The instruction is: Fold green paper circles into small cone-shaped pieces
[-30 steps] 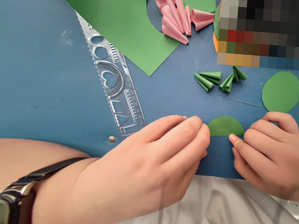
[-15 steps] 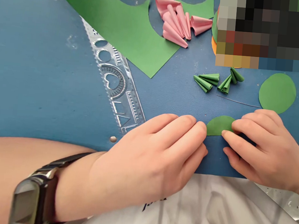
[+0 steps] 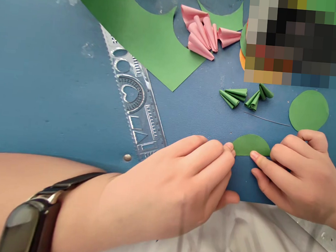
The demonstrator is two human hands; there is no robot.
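Note:
A green paper circle folded into a half disc point(image 3: 252, 145) lies on the blue table, its straight folded edge towards me. My left hand point(image 3: 193, 174) has its fingers curled, with the fingertips at the half disc's left end and the thumb apart below. With the index fingertip, my right hand point(image 3: 300, 175) presses the middle of the fold. Its other fingers curl at the right end, and its thumb sits lower on the table. Beyond the right hand lies a flat green paper circle point(image 3: 309, 110).
Several small green paper cones point(image 3: 232, 97) and a thin wire-like strand point(image 3: 266, 118) lie beyond the half disc. Farther back are several pink paper cones point(image 3: 203, 31) and a cut green sheet point(image 3: 156, 51). A clear stencil ruler point(image 3: 135, 100) lies left, partly under the sheet. The upper right is pixelated.
My right index finger stays on the fold while the other right fingers have shifted right, showing more of the half disc. My left thumb has stretched outward. The whole view has shifted slightly.

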